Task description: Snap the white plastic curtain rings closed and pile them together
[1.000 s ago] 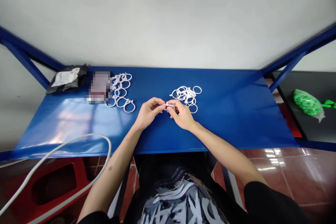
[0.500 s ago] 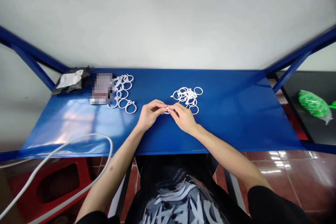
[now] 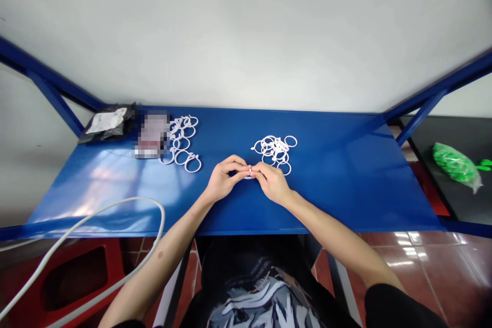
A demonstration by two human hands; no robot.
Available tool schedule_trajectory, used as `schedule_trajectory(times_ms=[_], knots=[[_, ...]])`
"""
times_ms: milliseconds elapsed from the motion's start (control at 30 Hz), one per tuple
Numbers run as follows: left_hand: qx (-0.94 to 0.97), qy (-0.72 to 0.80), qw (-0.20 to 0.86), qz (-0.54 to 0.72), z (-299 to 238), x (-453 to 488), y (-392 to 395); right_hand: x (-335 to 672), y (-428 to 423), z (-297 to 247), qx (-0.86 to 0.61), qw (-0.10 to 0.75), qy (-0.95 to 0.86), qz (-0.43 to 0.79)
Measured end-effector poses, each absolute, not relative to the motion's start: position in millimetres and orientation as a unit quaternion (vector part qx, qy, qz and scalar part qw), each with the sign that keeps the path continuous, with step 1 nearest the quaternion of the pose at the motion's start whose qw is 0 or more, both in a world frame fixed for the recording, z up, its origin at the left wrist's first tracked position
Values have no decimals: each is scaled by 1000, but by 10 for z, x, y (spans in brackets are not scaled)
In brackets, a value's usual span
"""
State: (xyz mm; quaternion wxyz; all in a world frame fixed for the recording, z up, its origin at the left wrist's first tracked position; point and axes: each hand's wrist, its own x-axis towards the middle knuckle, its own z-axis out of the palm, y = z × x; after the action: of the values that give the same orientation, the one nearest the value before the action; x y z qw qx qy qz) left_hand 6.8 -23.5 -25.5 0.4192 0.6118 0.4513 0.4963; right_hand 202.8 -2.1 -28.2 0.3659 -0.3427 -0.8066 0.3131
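Between my hands is a white plastic ring [image 3: 248, 178], mostly hidden by the fingers, with a small white tip showing where the fingertips meet. My left hand [image 3: 224, 180] is closed in a pinch on the ring's left side. From the right, my right hand [image 3: 273, 182] pinches the same ring with thumb and fingers. Just beyond my right hand lies a loose pile of white rings [image 3: 281, 147], some with small knobs on them. Farther left, another group of white rings [image 3: 187, 156] lies in overlapping rows, with small closures visible on several.
The blue table [image 3: 338, 174] has a pixelated flat object [image 3: 152, 133] and a black plastic package [image 3: 111, 122] at its back left. A white cable [image 3: 82, 220] loops over the front left edge, above a red stool [image 3: 115, 261]. Right, a bag of green items [image 3: 455, 164] rests on a dark surface.
The whole view has shifted slightly, so the table appears lower. Both hands still pinch the ring, and their fingertips have closed more around its small joint.
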Motion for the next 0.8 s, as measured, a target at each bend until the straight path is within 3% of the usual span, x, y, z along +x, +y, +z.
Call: schedule_trajectory(times_ms=[200, 267, 400, 467, 633, 800], knots=[[643, 448, 384, 488, -247, 64, -210, 2018, 12, -237, -340, 362, -820, 283], [677, 497, 282, 464, -238, 5, -199, 2019, 43, -216, -354, 378, -820, 243], [650, 667, -23, 364, -270, -222, -239, 2136, 189, -175, -400, 426, -799, 142], [618, 722, -98, 294, -310, -331, -293, 2230, 288, -154, -442, 428, -783, 92], [630, 744, -125, 188, -412, -425, -379, 2362, 442, -128, -521, 341, -782, 14], [710, 653, -51, 257, -466, -383, -355, 2334, 421, -138, -532, 323, -782, 32]])
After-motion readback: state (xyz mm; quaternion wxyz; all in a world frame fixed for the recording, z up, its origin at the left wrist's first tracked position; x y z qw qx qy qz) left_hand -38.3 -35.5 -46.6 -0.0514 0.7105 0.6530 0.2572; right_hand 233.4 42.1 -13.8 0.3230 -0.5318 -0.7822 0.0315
